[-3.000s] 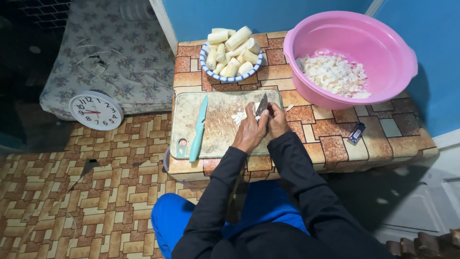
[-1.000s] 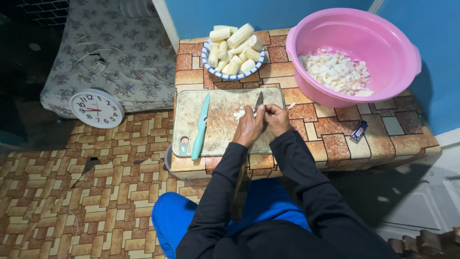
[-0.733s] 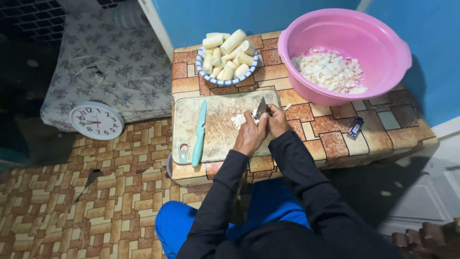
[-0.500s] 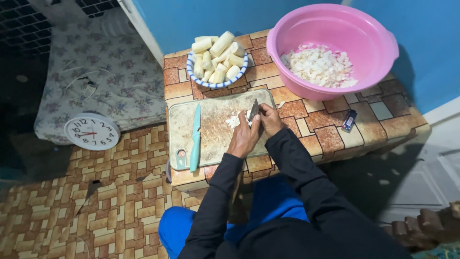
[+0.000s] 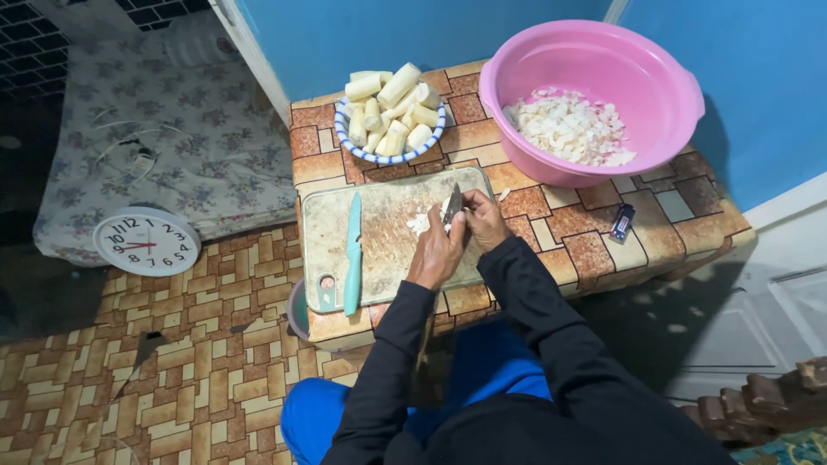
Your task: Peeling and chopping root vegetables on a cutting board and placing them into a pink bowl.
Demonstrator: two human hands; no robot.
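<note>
A dark-bladed knife (image 5: 452, 207) is gripped in the right hand (image 5: 484, 219); the left hand (image 5: 438, 253), fingers curled together, pins pale pieces (image 5: 422, 222) on the worn rectangular cutting board (image 5: 379, 250). The pink plastic basin (image 5: 680, 95) holds many chopped bits; the blue-rimmed plate (image 5: 345, 138) remains piled with uncut peeled chunks (image 5: 389, 110), so much is judged outstanding.

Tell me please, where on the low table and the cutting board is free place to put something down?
Free: the cutting board between the teal knife and the left hand; the table right of the small dark object, below the pink basin. Crowded: the back edge, with the bowl of peeled pieces, and around the right hand with its knife.
</note>
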